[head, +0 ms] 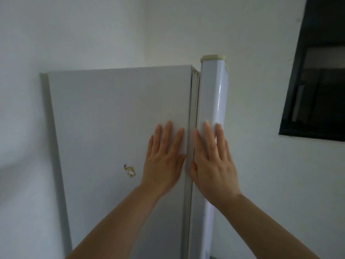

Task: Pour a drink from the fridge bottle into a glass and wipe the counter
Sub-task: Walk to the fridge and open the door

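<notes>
A white fridge (115,118) fills the middle of the head view, seen from its side panel. Its door (212,94) shows edge-on at the right, with the rubber seal in the narrow gap between door and body. My left hand (164,157) lies flat on the side panel beside that gap, fingers spread. My right hand (212,161) lies flat on the door's rounded edge, thumb at the seam. Neither hand holds anything. No bottle, glass or counter is in view.
White walls stand behind and to both sides of the fridge. A dark framed window (317,71) is on the right wall. A small gold-rimmed sticker or hook (129,171) sits on the fridge's side panel, left of my left hand.
</notes>
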Tool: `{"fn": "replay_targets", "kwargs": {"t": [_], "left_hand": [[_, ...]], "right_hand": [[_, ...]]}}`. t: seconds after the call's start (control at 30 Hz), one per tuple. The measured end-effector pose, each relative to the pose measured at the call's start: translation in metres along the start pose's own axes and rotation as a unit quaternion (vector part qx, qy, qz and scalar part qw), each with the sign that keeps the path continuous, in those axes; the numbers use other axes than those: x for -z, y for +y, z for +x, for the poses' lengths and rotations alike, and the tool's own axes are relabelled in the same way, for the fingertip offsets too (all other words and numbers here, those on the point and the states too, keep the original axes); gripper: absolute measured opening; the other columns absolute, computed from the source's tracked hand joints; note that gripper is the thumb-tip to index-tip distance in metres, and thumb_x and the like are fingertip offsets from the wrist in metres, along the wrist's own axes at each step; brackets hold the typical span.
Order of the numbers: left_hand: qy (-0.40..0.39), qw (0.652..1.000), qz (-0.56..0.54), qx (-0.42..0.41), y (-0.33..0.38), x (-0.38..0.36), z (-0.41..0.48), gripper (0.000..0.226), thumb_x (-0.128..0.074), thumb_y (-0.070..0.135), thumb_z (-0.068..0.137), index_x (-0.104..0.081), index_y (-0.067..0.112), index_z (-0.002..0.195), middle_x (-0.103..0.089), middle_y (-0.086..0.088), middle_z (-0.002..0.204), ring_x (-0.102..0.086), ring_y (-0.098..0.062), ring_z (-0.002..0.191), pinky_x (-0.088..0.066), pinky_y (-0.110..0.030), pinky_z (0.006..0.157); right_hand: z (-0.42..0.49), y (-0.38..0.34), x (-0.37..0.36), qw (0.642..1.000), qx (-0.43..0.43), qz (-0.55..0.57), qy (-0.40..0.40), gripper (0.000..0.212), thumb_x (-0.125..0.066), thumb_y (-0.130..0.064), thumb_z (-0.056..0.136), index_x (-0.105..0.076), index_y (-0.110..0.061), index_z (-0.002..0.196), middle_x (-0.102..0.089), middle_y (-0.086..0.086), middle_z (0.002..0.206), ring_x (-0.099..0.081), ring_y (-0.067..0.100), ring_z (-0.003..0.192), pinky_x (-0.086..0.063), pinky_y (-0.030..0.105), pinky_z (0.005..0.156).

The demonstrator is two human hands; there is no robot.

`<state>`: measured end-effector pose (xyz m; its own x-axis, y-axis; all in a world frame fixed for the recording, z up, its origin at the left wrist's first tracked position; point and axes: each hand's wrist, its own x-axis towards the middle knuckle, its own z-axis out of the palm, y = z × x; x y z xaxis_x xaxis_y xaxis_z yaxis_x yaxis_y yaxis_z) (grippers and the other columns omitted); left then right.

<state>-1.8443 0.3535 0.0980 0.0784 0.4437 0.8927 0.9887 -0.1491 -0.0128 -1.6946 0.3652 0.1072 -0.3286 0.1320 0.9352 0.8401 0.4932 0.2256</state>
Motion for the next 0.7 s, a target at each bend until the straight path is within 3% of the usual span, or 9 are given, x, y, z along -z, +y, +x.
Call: {"fn": "replay_targets", "kwargs": {"t": [0.1,0.23,0.37,0.5,0.7], "left_hand": [[0.008,1.0,-0.002,-0.003,-0.001,0.0,0.0,0.06,-0.032,0.04,0.094,-0.014,0.023,0.148,-0.014,-0.011,0.155,-0.008,-0.03,0.141,-0.005,-0.036,0.113],[0.012,1.0,-0.004,-0.015,-0.003,0.0,-0.002,0.06,-0.033,0.04,0.094,-0.016,0.02,0.147,-0.012,-0.011,0.154,-0.009,-0.031,0.141,-0.008,-0.04,0.113],[0.007,1.0,-0.009,-0.014,-0.003,-0.002,-0.001,0.059,-0.033,0.038,0.094,-0.015,0.019,0.147,-0.013,-0.013,0.155,-0.007,-0.033,0.142,-0.008,-0.044,0.116],[0.026,0.999,-0.03,-0.013,0.002,-0.005,0.0,0.056,-0.033,0.033,0.093,-0.021,0.015,0.145,-0.011,-0.015,0.152,-0.007,-0.037,0.14,-0.007,-0.046,0.112],[0.04,0.999,-0.022,-0.004,0.007,-0.005,0.002,0.055,-0.029,0.03,0.092,-0.025,0.012,0.143,-0.012,-0.019,0.15,-0.008,-0.039,0.138,-0.012,-0.055,0.112]], "right_hand": [[0.0,-0.002,0.004,1.0,-0.002,-0.017,-0.007,0.061,-0.055,-0.022,0.085,-0.031,-0.003,0.138,-0.02,0.018,0.147,-0.017,0.04,0.138,-0.029,0.051,0.11],[0.001,-0.006,0.008,0.999,-0.009,-0.036,-0.026,0.061,-0.046,-0.023,0.087,-0.026,-0.002,0.141,-0.017,0.019,0.148,-0.014,0.04,0.139,-0.022,0.05,0.112],[-0.009,0.007,0.021,0.996,-0.034,-0.055,-0.057,0.072,-0.053,-0.019,0.086,-0.015,-0.004,0.145,-0.01,0.019,0.151,-0.003,0.036,0.141,-0.009,0.045,0.119],[-0.017,0.03,0.043,0.989,-0.054,-0.094,-0.101,0.082,-0.063,-0.022,0.078,-0.018,-0.004,0.144,-0.012,0.02,0.151,-0.008,0.037,0.141,-0.017,0.056,0.11],[-0.026,0.053,0.064,0.974,-0.102,-0.136,-0.148,0.088,-0.07,-0.022,0.076,-0.018,-0.007,0.145,-0.016,0.019,0.153,-0.011,0.034,0.141,-0.02,0.052,0.111]]}}
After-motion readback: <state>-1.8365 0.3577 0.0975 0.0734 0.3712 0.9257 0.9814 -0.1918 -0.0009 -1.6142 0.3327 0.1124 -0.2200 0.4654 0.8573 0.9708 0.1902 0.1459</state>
